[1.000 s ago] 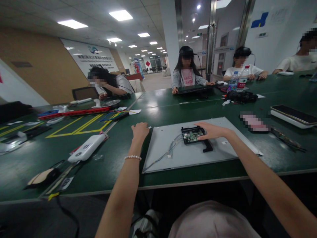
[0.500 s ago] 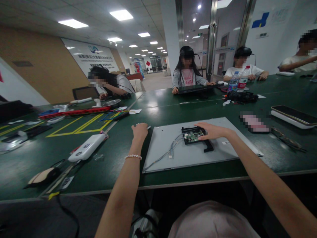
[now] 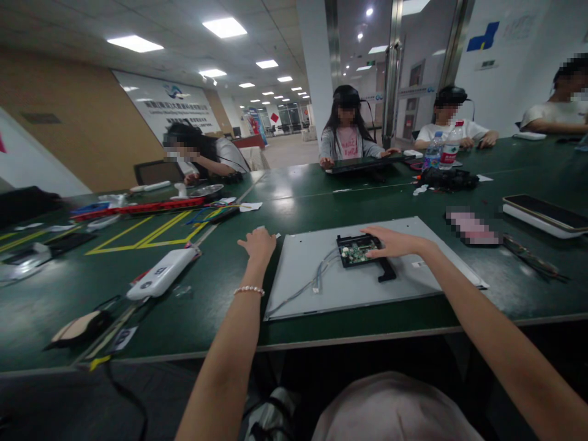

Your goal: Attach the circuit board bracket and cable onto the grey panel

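Observation:
A flat grey panel (image 3: 294, 269) lies on the green table, probably the back of a display. On it sits a black frame with a green circuit board (image 3: 356, 252), and a bundle of thin grey cables (image 3: 316, 275) runs from it toward the panel's near left corner. My right hand (image 3: 397, 242) spans the frame's right end, fingers at its far edge and thumb on the board side. Just beyond the panel's left edge is my left hand (image 3: 260, 247), outer finger stuck out, inner fingers closed round something small and pale that I cannot identify.
Left lie a white power bank (image 3: 160, 274), a computer mouse (image 3: 80, 324) and yellow tape lines (image 3: 138, 239). Right are a phone (image 3: 473, 226), glasses (image 3: 535, 257) and a phone on a white box (image 3: 544, 214). Bottles (image 3: 449, 147) and several people are across the table.
My left hand has turned slightly, and its outer finger now stretches out to the left. My right thumb has shifted a little on the board. The panel and frame have not moved.

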Tool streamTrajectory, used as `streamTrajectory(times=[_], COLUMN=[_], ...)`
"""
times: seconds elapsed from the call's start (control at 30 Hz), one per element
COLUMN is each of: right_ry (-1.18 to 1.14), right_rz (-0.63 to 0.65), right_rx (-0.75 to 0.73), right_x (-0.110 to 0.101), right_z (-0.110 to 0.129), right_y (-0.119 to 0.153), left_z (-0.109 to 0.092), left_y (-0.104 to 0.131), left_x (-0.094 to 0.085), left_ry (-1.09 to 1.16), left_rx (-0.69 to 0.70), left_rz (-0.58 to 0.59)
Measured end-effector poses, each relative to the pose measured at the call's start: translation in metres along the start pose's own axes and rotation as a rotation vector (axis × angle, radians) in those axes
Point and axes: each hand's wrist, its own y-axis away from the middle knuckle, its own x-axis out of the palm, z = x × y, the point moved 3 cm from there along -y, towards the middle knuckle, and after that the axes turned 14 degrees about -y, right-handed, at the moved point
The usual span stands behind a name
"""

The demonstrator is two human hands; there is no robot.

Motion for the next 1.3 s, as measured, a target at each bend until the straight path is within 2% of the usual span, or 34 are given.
streamTrajectory(times=[0.17,0.37,0.63,0.93,1.13,1.3], right_ry=[-0.007,-0.027,-0.024,-0.028,-0.029,-0.03], right_rz=[-0.002,-0.021,-0.019,-0.026,-0.023,-0.028], right_rx=[0.005,-0.01,-0.023,-0.016,-0.008,0.0], right_x=[0.0,0.0,0.0,0.0,0.001,0.0], right_z=[0.0,-0.001,-0.002,-0.006,-0.005,-0.001], right_y=[0.0,0.0,-0.001,0.0,-0.001,0.001], left_z=[-0.002,-0.003,0.004,-0.005,-0.004,0.0], left_y=[-0.004,-0.005,0.0,0.001,-0.006,-0.007], left_x=[0.008,0.005,-0.01,-0.006,-0.002,-0.007], left_ry=[0.056,0.103,0.14,0.042,-0.018,-0.006], left_rx=[0.007,0.008,-0.076,0.16,0.204,0.205], left_rz=[0.065,0.092,-0.073,-0.031,0.016,0.009])
